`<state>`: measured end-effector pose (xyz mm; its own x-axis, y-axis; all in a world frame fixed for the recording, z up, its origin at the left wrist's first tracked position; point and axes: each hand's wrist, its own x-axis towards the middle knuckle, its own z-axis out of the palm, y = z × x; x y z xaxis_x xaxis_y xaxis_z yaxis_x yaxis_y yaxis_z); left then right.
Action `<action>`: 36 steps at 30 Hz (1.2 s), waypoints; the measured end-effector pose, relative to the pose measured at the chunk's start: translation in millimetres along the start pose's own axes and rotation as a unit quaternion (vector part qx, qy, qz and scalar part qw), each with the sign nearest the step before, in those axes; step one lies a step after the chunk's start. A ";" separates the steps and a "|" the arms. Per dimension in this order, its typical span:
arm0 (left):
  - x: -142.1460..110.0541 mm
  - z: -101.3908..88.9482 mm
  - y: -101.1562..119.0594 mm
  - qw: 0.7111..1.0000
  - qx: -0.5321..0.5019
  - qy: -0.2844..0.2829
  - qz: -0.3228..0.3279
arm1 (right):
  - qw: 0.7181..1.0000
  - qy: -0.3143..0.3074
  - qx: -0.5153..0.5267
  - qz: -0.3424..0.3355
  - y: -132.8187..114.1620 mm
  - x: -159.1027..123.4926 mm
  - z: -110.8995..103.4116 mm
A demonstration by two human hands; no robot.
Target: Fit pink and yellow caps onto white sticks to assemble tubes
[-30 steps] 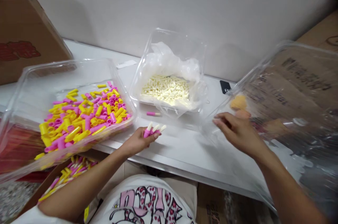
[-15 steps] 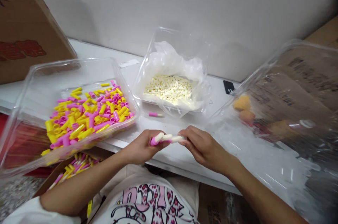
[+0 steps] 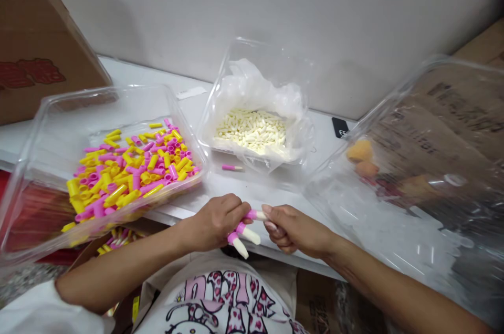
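Two pink tubes (image 3: 240,228) have swung toward the surface's (image 3: 260,187) near edge; fingers of the left hand (image 3: 217,221) grasp them, the right hand (image 3: 298,230) pinching another's white tip (image 3: 260,215).

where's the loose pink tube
In the head view, the tube lies left of centre on the table, just in front of the bin of white tips.
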<state>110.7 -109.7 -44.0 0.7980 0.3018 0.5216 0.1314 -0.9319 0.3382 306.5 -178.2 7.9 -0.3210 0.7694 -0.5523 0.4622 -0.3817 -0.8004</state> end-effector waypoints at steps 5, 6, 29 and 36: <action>0.4 1.4 -5.1 0.994 -0.095 -0.033 -0.030 | 0.931 0.199 -0.259 -0.164 9.6 2.6 2.8; 0.3 2.2 -4.8 0.994 -0.100 -0.033 -0.030 | 0.919 0.213 -0.284 -0.174 10.1 2.7 4.9; -11.3 50.4 -53.3 0.905 -0.031 -0.048 -0.421 | 0.739 0.316 -0.508 0.311 73.7 19.9 -134.8; -12.7 28.5 -39.3 0.860 -0.297 -0.025 -0.414 | 0.785 0.368 -0.452 0.208 49.9 -33.7 -113.5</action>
<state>112.1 -82.6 -86.3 0.6016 0.7896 -0.1208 0.3553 -0.1291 0.9258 434.2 -165.1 13.0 0.4250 0.8889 -0.1710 0.9051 -0.4153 0.0912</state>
